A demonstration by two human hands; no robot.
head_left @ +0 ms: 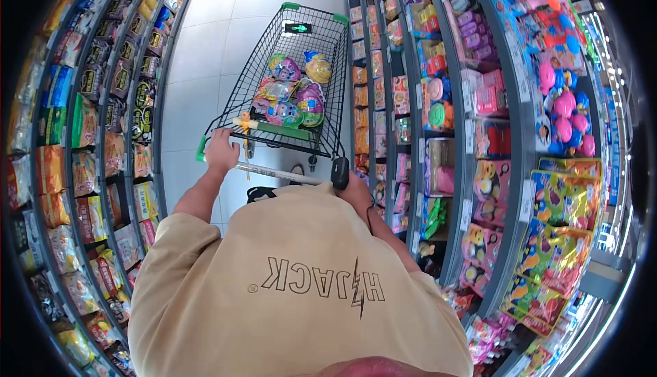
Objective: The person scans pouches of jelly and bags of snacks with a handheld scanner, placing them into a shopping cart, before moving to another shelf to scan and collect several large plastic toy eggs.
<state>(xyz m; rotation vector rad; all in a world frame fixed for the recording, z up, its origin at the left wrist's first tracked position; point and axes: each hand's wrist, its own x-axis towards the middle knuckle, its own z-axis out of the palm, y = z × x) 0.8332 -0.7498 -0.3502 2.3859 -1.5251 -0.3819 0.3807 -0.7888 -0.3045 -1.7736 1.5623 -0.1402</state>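
Observation:
A black wire shopping cart point(239, 89) with green corner pieces stands in front of me in the aisle. My left hand point(222, 152) is closed around the left end of its pale handle point(274, 173), near the green end piece. At the handle's right end, my right hand point(354, 191) grips beside a dark oval device point(340, 173) that hides part of the fingers. Several colourful toy packs point(282, 103) lie in the basket, along with a yellow and blue rounded pack point(317, 67). A small orange figure point(245, 121) is at the basket's near edge.
Shelves of packaged snacks point(85, 123) run close along the left. Toy shelves point(489, 137) line the right, with bright hanging packs point(554, 240) at the near end. Pale floor tiles point(198, 55) stretch ahead between them.

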